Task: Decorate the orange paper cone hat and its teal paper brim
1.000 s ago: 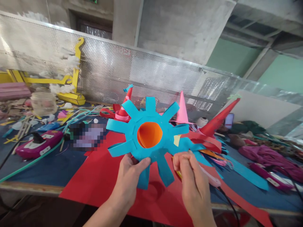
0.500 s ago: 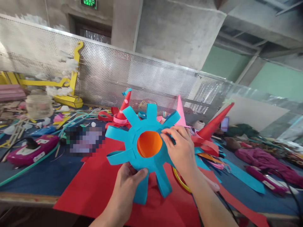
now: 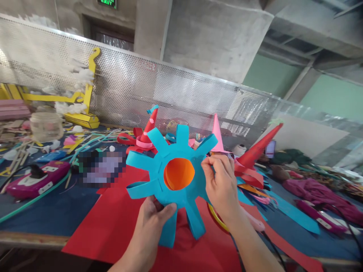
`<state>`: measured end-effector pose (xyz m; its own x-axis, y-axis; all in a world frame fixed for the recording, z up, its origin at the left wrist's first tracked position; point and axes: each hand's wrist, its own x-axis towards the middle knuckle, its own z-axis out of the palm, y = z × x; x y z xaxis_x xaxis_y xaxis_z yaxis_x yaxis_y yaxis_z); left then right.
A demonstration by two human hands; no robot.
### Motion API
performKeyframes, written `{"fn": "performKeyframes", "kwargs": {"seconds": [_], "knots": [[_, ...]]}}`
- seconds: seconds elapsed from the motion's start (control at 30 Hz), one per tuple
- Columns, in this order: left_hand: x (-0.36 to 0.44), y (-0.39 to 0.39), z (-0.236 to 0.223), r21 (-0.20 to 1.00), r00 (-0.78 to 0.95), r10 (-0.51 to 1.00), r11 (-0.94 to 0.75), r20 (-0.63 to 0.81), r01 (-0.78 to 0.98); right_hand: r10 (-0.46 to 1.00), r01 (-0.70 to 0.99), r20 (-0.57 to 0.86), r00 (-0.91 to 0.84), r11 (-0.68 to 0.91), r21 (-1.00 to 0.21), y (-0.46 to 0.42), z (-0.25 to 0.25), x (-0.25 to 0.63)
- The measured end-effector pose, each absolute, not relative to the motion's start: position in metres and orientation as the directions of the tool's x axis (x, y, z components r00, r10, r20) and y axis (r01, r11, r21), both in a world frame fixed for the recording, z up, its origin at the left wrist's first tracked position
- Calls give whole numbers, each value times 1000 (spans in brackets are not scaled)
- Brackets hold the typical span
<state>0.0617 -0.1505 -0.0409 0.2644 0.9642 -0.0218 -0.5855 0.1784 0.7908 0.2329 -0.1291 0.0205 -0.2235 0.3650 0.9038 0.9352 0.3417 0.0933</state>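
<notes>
I hold up a blue paper piece (image 3: pixel 159 166) cut into radiating strips, with an orange paper cone (image 3: pixel 179 173) showing through its round centre hole. My left hand (image 3: pixel 151 223) grips its lower edge, thumb on the front. My right hand (image 3: pixel 222 185) pinches one of the strips on the right side of the piece between thumb and forefinger. Below lies a red paper sheet (image 3: pixel 113 223) on the blue-covered table (image 3: pixel 51 211).
Red cones (image 3: pixel 149 126) (image 3: pixel 256 149) and a pink cone (image 3: pixel 217 134) stand behind. Purple glue guns (image 3: pixel 34 181) (image 3: pixel 314 213) lie left and right with cords. A yellow ring (image 3: pixel 215 219), paper strips, a jar (image 3: pixel 47 126) and a perforated metal panel (image 3: pixel 170 90) surround the area.
My right hand rose from the lower right edge of the blue piece to its right side and closed into a pinch on a strip. The left hand kept its grip.
</notes>
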Motion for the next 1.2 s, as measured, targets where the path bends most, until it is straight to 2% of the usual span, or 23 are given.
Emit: {"fn": "performKeyframes", "kwargs": {"seconds": [0.13,0.3,0.37,0.47,0.53,0.6,0.7,0.8,0.9,0.97,1.03,1.1,1.2], "knots": [[61,-150,-46,798,240,967,210,-85,-565,355,917,893,-277,375,136,-125,25,230],[61,-149,-53,793,259,963,213,-72,-571,428,946,851,-304,243,215,-111,28,228],[61,-147,-55,794,269,962,204,-53,-573,443,951,847,-294,226,212,-110,29,227],[58,-147,-53,787,291,957,189,-12,-587,451,934,862,-231,351,67,-125,28,223],[51,-149,-50,805,329,944,193,3,-561,534,890,834,-139,437,-131,-146,22,221],[40,-154,-48,845,389,921,193,18,-499,673,826,738,-48,442,-349,-171,13,217],[18,-161,-49,892,422,906,170,26,-419,786,657,618,28,452,-604,-205,-7,211],[-2,-165,-58,931,386,922,152,-14,-330,880,377,468,75,410,-831,-226,-22,202],[-15,-169,-69,988,318,948,57,-8,-146,958,92,276,75,269,-959,-237,-30,191],[-19,-175,-71,998,204,977,-69,66,5,986,-32,168,8,168,-985,-242,-35,182],[-18,-183,-67,968,140,967,-230,214,104,993,-147,77,-94,62,-987,-246,-43,172],[-14,-192,-61,899,216,890,-428,401,93,987,-309,12,-161,-39,-950,-250,-51,163],[-5,-200,-58,728,325,688,-686,649,-1,976,-543,-55,-211,-164,-823,-254,-60,156]]}}
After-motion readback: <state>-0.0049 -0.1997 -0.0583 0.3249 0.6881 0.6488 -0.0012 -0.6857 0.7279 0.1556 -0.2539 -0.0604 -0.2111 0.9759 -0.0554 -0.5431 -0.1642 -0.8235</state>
